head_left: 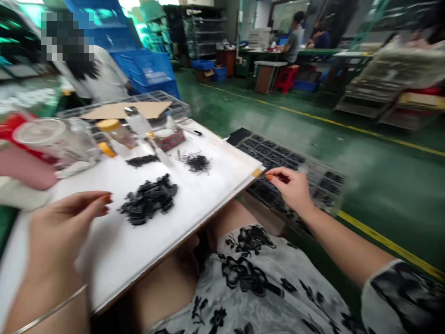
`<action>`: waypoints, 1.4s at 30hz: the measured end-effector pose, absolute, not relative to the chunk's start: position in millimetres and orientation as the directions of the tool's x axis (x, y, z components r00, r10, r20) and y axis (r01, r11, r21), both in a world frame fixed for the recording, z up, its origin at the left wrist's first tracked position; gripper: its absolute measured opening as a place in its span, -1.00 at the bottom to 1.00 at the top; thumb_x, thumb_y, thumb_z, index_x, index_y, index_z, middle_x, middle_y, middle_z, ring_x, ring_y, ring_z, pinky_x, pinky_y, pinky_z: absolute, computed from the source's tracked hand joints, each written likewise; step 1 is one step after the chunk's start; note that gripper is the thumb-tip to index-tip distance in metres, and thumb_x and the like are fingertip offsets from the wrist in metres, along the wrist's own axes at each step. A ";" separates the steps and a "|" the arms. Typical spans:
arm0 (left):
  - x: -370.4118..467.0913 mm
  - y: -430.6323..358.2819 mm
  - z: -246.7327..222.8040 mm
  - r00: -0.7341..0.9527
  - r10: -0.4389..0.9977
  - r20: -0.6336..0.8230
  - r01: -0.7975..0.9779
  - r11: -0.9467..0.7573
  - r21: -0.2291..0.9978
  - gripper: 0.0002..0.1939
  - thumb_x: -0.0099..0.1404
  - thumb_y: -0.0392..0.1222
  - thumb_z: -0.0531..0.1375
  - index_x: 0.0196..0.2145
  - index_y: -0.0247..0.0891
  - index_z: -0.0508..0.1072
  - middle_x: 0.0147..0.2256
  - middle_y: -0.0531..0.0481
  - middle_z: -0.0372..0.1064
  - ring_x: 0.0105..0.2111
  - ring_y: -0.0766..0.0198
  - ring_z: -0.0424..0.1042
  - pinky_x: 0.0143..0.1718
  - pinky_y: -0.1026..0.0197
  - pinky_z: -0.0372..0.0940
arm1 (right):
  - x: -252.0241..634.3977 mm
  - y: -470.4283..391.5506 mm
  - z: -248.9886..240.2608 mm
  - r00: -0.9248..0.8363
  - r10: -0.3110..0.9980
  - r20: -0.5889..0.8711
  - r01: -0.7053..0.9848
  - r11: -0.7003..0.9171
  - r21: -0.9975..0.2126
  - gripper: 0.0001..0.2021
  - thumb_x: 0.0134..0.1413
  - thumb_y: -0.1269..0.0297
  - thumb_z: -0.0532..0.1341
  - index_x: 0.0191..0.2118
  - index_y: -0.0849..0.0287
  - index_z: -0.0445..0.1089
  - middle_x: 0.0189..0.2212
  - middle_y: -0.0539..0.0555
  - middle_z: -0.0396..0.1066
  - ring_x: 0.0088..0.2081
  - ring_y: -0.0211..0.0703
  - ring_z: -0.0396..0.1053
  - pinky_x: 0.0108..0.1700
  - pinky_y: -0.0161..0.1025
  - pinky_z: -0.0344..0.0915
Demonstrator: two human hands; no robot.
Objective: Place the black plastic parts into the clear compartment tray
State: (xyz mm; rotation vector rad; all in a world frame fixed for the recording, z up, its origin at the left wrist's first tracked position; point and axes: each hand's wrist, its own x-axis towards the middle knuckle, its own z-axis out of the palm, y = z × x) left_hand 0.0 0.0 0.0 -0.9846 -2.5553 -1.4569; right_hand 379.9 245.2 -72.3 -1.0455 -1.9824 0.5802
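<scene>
My left hand (64, 225) is over the left part of the white tabletop (205, 199), its thumb and fingers pinched together. Whatever it may hold is too small or hidden. Just to its right lies a heap of small black plastic parts (149, 199). Past the table's right corner, my right hand (292, 185) is above a compartmented tray (313, 185) filled with black pieces. Its fingertips are also closed in a pinch, and I cannot make out anything between them. A loose pile of thin dark pins (197, 162) rests farther back on the table.
A small row of black parts (142, 160), a yellow-lidded jar (113, 130), a red box (170, 140) and a white tub (43, 137) stand toward the back. Blue crates (146, 69) and a person in a white top (104, 74) are beyond. Two other people sit farther off.
</scene>
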 end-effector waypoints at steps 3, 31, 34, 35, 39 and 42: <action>-10.2 -8.5 5.5 -0.793 0.575 0.201 0.453 0.335 0.826 -0.66 -0.02 -0.01 0.30 -0.30 -0.28 0.56 -0.41 -0.02 0.49 -0.49 0.31 0.42 -0.44 0.33 0.31 | 313.9 218.8 -29.2 -0.489 0.718 0.496 0.213 0.649 -0.730 -0.87 0.07 0.29 0.24 -0.28 0.18 0.51 -0.39 0.04 0.50 -0.46 -0.27 0.37 -0.43 -0.34 0.24; -15.2 -8.7 -1.8 -0.665 0.705 0.246 0.505 0.181 0.844 -0.73 0.09 0.00 0.27 -0.34 -0.24 0.56 -0.50 0.00 0.44 -0.51 0.29 0.39 -0.45 0.31 0.27 | 171.9 186.4 -11.3 -0.869 0.424 0.255 0.262 0.831 -0.491 -0.78 -0.13 0.53 0.24 -0.29 0.16 0.43 -0.35 -0.02 0.46 -0.36 -0.27 0.34 -0.28 -0.34 0.18; -14.0 -8.6 -1.7 -0.661 0.709 0.247 0.509 0.182 0.841 -0.72 0.09 0.00 0.27 -0.34 -0.25 0.56 -0.50 -0.02 0.44 -0.51 0.28 0.38 -0.46 0.30 0.27 | 176.8 190.4 -10.9 -0.883 0.402 0.244 0.240 0.832 -0.501 -0.80 -0.14 0.52 0.26 -0.31 0.17 0.45 -0.36 -0.02 0.46 -0.36 -0.27 0.35 -0.30 -0.35 0.18; -13.6 -8.8 -1.6 -0.659 0.710 0.247 0.510 0.181 0.841 -0.72 0.09 0.00 0.27 -0.34 -0.25 0.56 -0.50 -0.02 0.44 -0.51 0.28 0.38 -0.46 0.29 0.27 | 177.5 191.4 -10.8 -0.890 0.389 0.238 0.230 0.834 -0.502 -0.83 -0.14 0.49 0.29 -0.33 0.17 0.45 -0.39 -0.03 0.46 -0.36 -0.26 0.35 -0.31 -0.36 0.17; -12.8 -9.8 -1.5 -0.667 0.708 0.232 0.493 0.186 0.850 -0.70 0.08 0.01 0.28 -0.34 -0.26 0.56 -0.47 -0.04 0.45 -0.50 0.28 0.39 -0.45 0.29 0.29 | 177.5 192.4 -12.2 -0.904 0.350 0.247 0.199 0.854 -0.482 -0.89 -0.08 0.41 0.32 -0.34 0.18 0.48 -0.40 -0.01 0.46 -0.35 -0.24 0.36 -0.30 -0.34 0.17; -12.5 -9.3 -1.2 -0.676 0.705 0.212 0.473 0.196 0.859 -0.70 0.07 0.01 0.28 -0.32 -0.26 0.56 -0.46 -0.03 0.45 -0.49 0.29 0.38 -0.44 0.30 0.30 | 176.6 190.9 -14.8 -0.915 0.299 0.269 0.162 0.886 -0.434 -0.84 -0.04 0.46 0.29 -0.27 0.17 0.51 -0.29 0.06 0.47 -0.25 -0.18 0.37 -0.17 -0.29 0.20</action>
